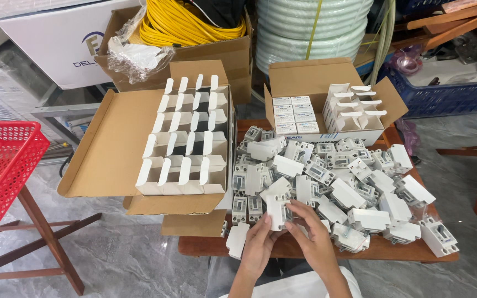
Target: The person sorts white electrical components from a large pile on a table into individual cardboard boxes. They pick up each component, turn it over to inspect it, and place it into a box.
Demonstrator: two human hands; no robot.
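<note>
left hand (259,244), right hand (312,237), both holding small white box (276,205)

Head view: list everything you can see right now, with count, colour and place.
white device: one, white, held in both hands
loose devices: many, white and grey, piled on the wooden table
large carton: one, brown, left, rows of open white boxes
small carton: one, brown, table's far edge, white boxes inside
yellow cable: coil, in rear carton
hose coil: pale green, rear
red basket: one, far left
blue crate: one, right rear
left hand: on device
right hand: on device
</note>
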